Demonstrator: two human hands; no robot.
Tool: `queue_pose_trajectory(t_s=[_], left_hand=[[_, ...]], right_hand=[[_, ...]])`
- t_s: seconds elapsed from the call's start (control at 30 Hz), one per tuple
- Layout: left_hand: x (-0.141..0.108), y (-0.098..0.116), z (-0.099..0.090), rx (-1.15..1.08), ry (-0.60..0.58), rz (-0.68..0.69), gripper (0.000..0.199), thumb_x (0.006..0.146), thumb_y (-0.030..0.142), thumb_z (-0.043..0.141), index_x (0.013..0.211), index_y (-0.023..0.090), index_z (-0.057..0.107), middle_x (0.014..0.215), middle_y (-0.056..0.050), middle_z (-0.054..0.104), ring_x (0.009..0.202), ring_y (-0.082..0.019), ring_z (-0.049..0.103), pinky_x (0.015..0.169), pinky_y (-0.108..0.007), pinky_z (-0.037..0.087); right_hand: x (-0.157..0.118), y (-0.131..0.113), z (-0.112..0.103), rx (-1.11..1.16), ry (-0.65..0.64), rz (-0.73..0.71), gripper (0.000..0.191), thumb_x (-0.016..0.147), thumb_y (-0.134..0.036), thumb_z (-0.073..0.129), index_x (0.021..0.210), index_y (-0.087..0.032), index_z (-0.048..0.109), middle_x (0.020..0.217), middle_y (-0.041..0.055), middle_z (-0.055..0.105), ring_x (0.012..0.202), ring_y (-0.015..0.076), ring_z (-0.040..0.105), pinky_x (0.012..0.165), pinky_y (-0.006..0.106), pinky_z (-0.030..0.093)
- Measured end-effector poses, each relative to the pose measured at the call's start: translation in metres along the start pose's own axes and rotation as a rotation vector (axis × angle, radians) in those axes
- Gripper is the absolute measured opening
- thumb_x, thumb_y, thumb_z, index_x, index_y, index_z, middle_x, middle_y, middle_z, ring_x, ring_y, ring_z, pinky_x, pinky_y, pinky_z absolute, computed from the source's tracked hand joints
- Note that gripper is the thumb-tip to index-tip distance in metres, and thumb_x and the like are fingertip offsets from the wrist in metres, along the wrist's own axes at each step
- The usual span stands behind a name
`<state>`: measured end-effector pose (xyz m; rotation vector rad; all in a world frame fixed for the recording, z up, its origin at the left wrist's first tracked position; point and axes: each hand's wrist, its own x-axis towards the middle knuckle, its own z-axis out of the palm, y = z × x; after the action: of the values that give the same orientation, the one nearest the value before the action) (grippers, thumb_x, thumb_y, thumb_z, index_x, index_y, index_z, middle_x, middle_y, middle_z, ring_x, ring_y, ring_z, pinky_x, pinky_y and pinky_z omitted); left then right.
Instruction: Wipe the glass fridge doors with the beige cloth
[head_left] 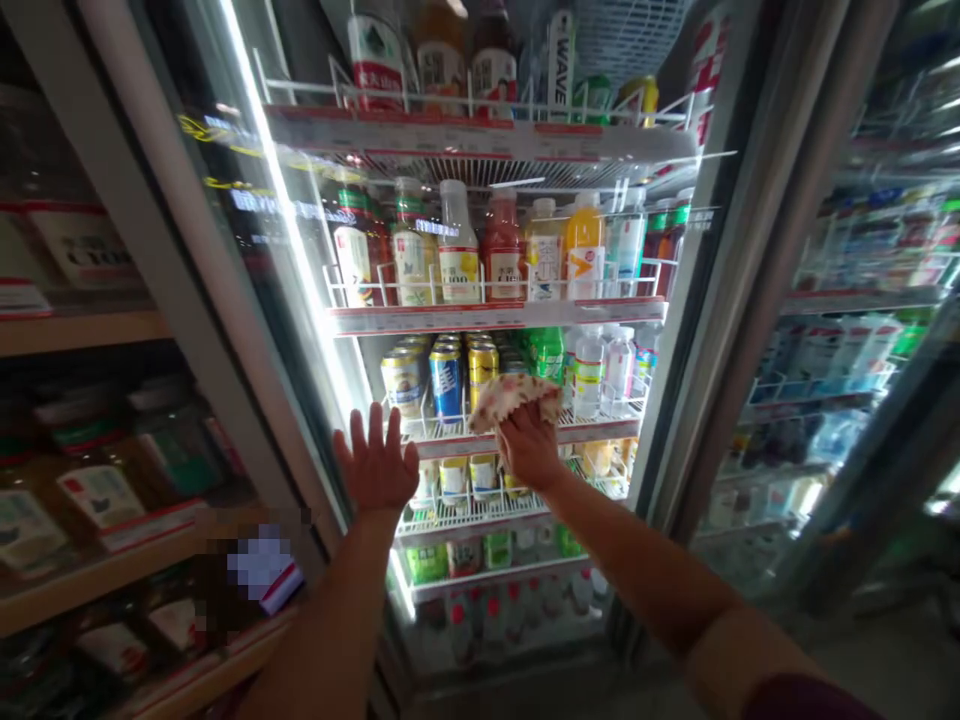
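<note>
A patterned cloth (pixel 514 397) with scalloped edges is bunched under my right hand (pixel 531 445), whose fingers are bent against it. The cloth lies in front of the can shelf and seems pressed on the glass door (pixel 300 250) of a lit drinks fridge. My left hand (pixel 377 458) is spread with fingers apart, near the fridge's left edge, and appears to rest on the glass. Behind the glass between my hands stand a blue can (pixel 446 383) and a gold can (pixel 482 365). The palm side of both hands is hidden.
Bottles, including an orange one (pixel 585 245), line the shelves behind the glass. A metal door frame (pixel 757 270) runs down the right side, with another fridge of drinks beyond. Wooden shelves (pixel 82 330) with bottles stand at the left. A blurred patch covers part of the lower left.
</note>
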<state>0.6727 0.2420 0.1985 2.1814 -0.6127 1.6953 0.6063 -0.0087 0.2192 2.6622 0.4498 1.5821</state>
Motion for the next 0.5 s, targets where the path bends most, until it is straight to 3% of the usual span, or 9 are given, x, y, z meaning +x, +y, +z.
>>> queue_pose_trajectory(t_s=[0.07, 0.17, 0.27, 0.5], left_hand=[[-0.001, 0.0, 0.002, -0.003, -0.007, -0.02, 0.063, 0.104, 0.04, 0.041, 0.163, 0.023, 0.028, 0.164, -0.015, 0.032, 0.158, -0.034, 0.008, 0.125, -0.066, 0.008], [-0.001, -0.001, 0.004, -0.021, -0.012, -0.053, 0.06, 0.103, 0.044, 0.038, 0.155, 0.014, 0.043, 0.16, -0.019, 0.039, 0.157, -0.035, 0.011, 0.126, -0.064, 0.003], [0.0, 0.0, 0.004, -0.025, -0.009, -0.056, 0.059, 0.103, 0.043, 0.039, 0.152, 0.013, 0.048, 0.158, -0.02, 0.042, 0.157, -0.035, 0.012, 0.125, -0.063, 0.004], [0.002, 0.0, 0.001, 0.03, 0.024, -0.005, 0.058, 0.104, 0.04, 0.037, 0.155, 0.013, 0.042, 0.159, -0.02, 0.04, 0.157, -0.034, 0.011, 0.124, -0.063, 0.009]], right_hand=[[-0.001, -0.009, 0.005, 0.019, -0.015, -0.035, 0.026, 0.098, -0.023, 0.056, 0.12, -0.022, 0.07, 0.11, 0.0126, 0.069, 0.117, 0.0295, 0.058, 0.097, 0.04, 0.048], [-0.033, -0.024, 0.022, 0.104, -0.088, -0.221, 0.025, 0.096, -0.022, 0.057, 0.116, -0.024, 0.07, 0.11, 0.0089, 0.073, 0.11, 0.0265, 0.062, 0.103, 0.044, 0.046], [-0.055, -0.032, 0.034, 0.17, -0.141, -0.352, 0.022, 0.092, -0.02, 0.059, 0.11, -0.026, 0.071, 0.109, 0.0032, 0.075, 0.103, 0.0219, 0.065, 0.101, 0.041, 0.047], [-0.02, -0.044, 0.028, 0.194, -0.038, -0.333, 0.039, 0.096, -0.019, 0.055, 0.134, -0.025, 0.062, 0.128, 0.0032, 0.071, 0.124, 0.0261, 0.057, 0.116, 0.046, 0.036]])
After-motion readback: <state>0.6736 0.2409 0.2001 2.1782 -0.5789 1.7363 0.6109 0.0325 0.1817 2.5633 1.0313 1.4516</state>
